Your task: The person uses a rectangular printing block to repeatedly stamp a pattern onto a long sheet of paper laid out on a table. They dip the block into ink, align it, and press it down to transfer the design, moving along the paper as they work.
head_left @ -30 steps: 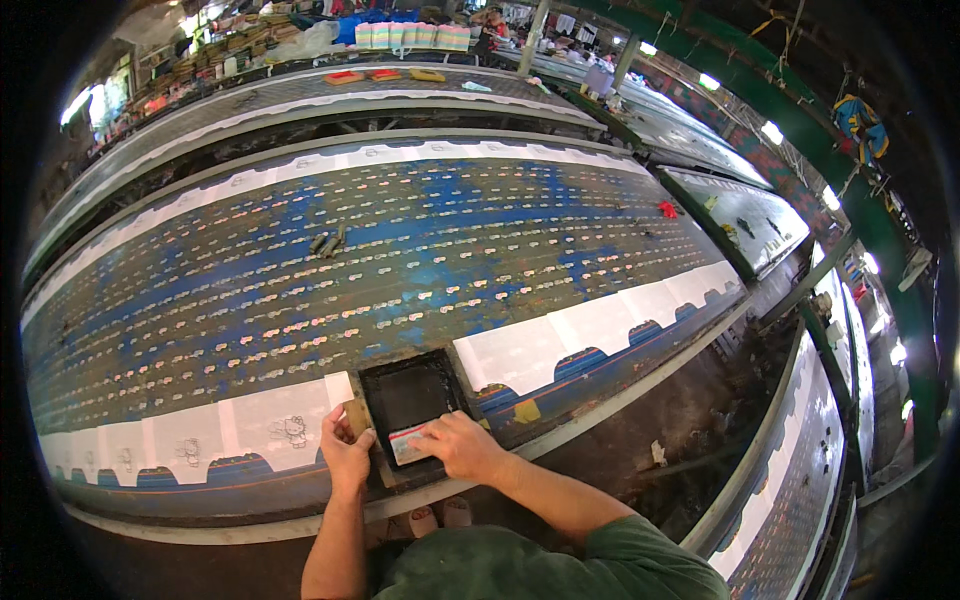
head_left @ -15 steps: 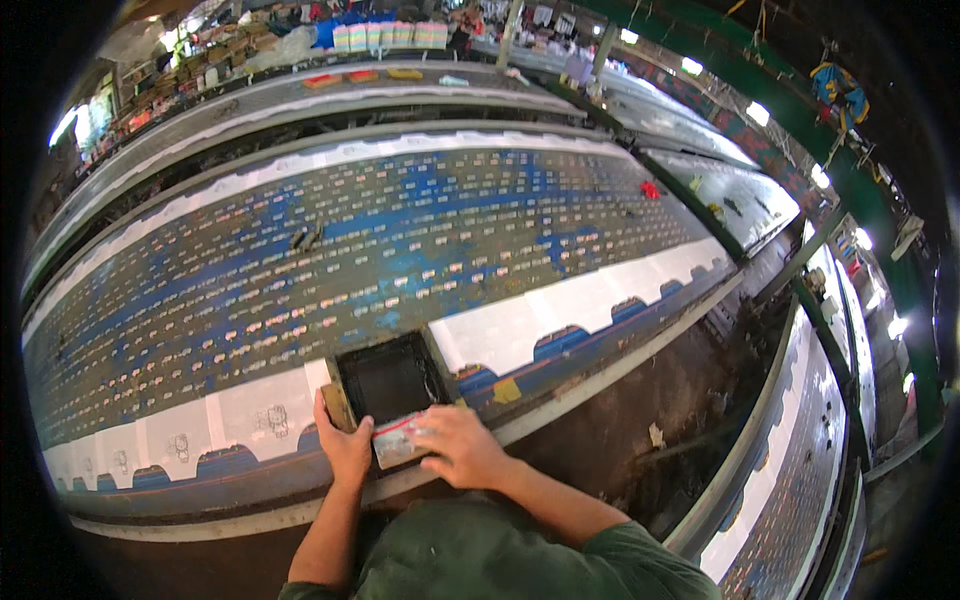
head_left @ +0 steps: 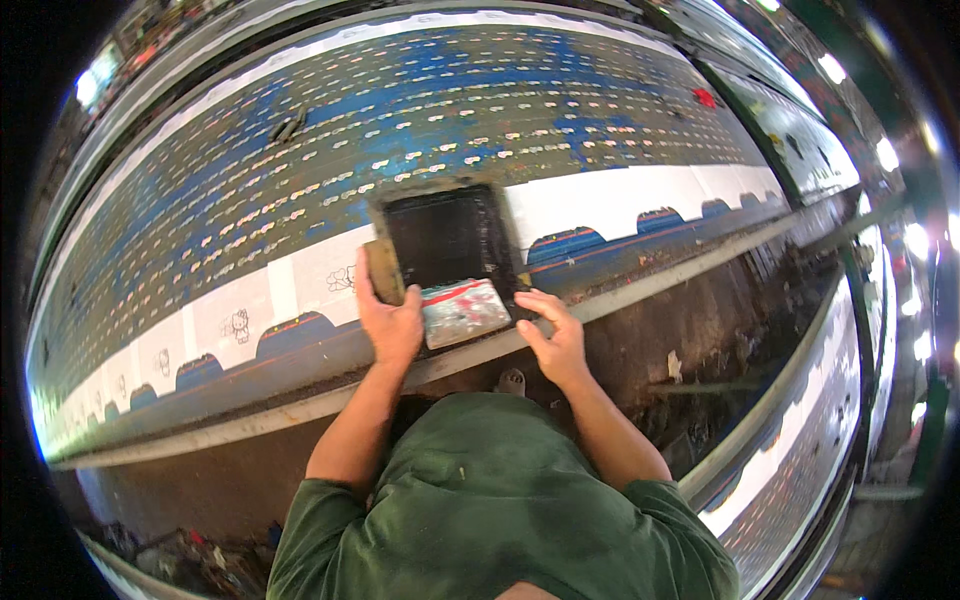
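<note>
A dark square printing frame (head_left: pixel 447 236) lies on the long printing table's fabric (head_left: pixel 300 170), close to the near edge. Inside its near end sits a flat squeegee-like block (head_left: pixel 462 311) smeared red and grey. My left hand (head_left: pixel 388 315) grips the frame's left side, where a tan wooden piece (head_left: pixel 384 270) stands. My right hand (head_left: pixel 552 338) rests with fingers spread on the frame's near right corner, beside the smeared block.
The table carries blue-patterned cloth with white panels (head_left: pixel 610 205) and small cartoon prints. A metal rail (head_left: pixel 300 405) runs along the near edge. A second long table (head_left: pixel 800 440) lies at the right, with a dirty floor aisle (head_left: pixel 690 360) between. A red object (head_left: pixel 705 97) sits far right.
The view has tilted down and closer to the frame. My right hand slid off the smeared block to the frame's near right corner. My left hand stays on the left side.
</note>
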### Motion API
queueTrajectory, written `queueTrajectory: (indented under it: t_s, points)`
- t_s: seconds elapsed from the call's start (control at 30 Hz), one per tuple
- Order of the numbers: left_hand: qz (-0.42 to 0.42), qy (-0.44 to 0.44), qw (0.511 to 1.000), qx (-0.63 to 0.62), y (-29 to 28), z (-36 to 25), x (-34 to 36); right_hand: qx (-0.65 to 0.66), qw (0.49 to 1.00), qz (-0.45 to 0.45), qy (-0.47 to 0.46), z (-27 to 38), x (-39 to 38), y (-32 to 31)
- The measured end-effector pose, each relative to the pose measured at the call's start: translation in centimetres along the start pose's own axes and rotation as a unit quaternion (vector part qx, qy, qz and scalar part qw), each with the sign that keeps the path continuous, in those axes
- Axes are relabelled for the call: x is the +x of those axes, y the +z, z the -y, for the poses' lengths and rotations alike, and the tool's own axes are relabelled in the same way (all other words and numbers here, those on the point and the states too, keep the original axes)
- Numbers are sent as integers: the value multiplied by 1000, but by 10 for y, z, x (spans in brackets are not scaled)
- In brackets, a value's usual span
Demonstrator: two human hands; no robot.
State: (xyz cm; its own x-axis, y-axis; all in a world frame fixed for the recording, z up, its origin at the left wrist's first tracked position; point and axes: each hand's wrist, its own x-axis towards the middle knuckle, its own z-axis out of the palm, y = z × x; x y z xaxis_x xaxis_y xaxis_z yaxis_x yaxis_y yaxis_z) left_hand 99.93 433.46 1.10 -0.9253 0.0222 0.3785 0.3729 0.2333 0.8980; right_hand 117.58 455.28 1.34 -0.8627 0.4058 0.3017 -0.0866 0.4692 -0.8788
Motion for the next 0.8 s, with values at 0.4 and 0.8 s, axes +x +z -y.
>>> queueTrajectory:
  t_s: [0.4, 0.8]
  points:
    - [-18, -80, 996, -45, 82, 2, -23, -144, 943, 165, -250, -18, 55, -95]
    - [-5, -105, 994, -25, 96, -5, -22, -256, 859, 275, -348, -10, 100, -71]
